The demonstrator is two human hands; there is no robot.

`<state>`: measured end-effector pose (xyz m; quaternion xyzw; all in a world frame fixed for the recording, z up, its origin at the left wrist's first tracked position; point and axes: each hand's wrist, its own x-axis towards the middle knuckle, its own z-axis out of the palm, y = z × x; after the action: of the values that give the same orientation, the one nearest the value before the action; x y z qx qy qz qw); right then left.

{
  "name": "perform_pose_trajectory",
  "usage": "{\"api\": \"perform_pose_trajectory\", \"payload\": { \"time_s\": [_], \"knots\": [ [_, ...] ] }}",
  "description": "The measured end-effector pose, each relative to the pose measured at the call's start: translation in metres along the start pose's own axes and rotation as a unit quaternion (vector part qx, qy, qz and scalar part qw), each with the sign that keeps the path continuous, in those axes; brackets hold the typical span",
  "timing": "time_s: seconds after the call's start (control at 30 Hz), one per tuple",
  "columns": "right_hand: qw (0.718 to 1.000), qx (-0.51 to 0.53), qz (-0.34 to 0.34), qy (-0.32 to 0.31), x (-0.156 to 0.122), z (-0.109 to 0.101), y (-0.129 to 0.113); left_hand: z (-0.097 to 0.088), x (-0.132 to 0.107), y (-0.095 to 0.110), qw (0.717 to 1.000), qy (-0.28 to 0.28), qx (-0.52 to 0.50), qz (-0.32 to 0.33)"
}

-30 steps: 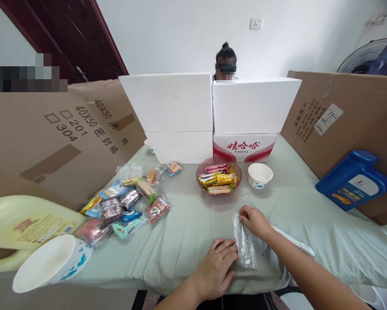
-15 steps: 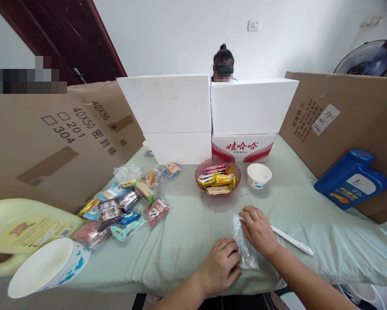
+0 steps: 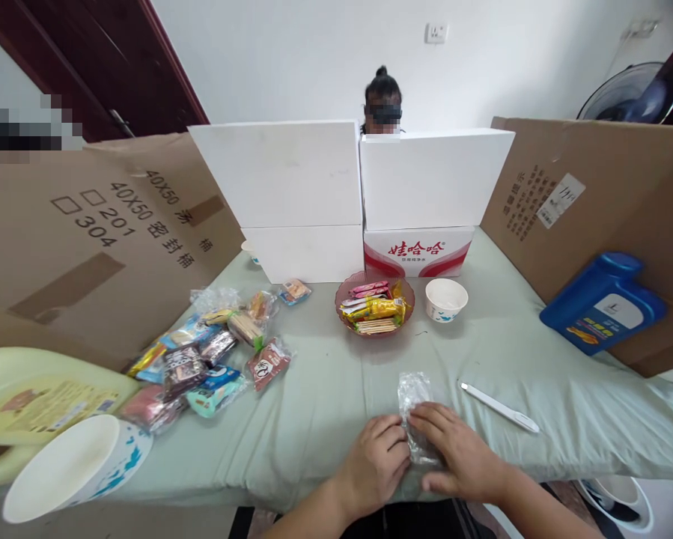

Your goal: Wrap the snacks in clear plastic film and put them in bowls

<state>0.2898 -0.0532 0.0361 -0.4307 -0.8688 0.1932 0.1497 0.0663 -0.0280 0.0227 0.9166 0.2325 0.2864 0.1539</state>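
Both bare hands are right down on it here! The clear, crinkled, narrow plastic wrapper (image 3: 415, 389) lies flat beneath the fingers of the right hand (image 3: 460, 453) and just to the right of the left hand (image 3: 376, 455), its far end poking out beyond the right fingertips. The right hand is palm-down and loosely spread, fingers bent across the film, thumb standing apart towards the near edge. The left hand is curled, fingertips at the wrapper's left side; whether it pinches the film or merely touches, I cannot tell.

This film looks slippery, so the sound technique, I'd judge, is light anchoring from the left while the right spreads its pressure over several fingers. Wrinkles run all over that far end; smoothing along the length should beat jabbing across it. And mind the soft pale-green cloth (image 3: 336, 404) underneath: push too hard and it may bunch up with the wrapper!

Elbow room matters too. Just beyond and to the right of the right hand lies a slim white plastic stick (image 3: 498, 408), untouched; straight ahead of the hands, well apart, sits a reddish translucent scalloped bowl (image 3: 344, 288) of wrapped snacks.
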Motion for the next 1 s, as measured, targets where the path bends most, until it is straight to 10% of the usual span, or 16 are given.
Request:
{"api": "perform_pose_trajectory", "payload": {
  "time_s": [0.2, 0.37, 0.5, 0.83, 1.0],
  "knots": [
    [0.979, 0.121, 0.125, 0.109, -0.013, 0.019, -0.005, -0.012, 0.026, 0.004, 0.983, -0.035, -0.107, -0.144],
    [0.913, 0.18, 0.285, 0.232, 0.004, 0.032, 0.005, 0.003, 0.064, -0.009, 0.946, -0.138, 0.009, -0.293],
    [0.914, 0.097, 0.292, 0.265, 0.014, 0.036, 0.013, 0.012, 0.086, -0.012, 0.917, -0.194, 0.087, -0.338],
    [0.92, -0.114, 0.331, 0.173, 0.033, 0.032, 0.003, 0.023, 0.098, -0.011, 0.9, -0.213, 0.157, -0.347],
    [0.919, -0.19, 0.302, 0.171, 0.032, 0.028, 0.004, 0.032, 0.064, -0.016, 0.977, -0.108, 0.152, -0.108]
  ]
}}
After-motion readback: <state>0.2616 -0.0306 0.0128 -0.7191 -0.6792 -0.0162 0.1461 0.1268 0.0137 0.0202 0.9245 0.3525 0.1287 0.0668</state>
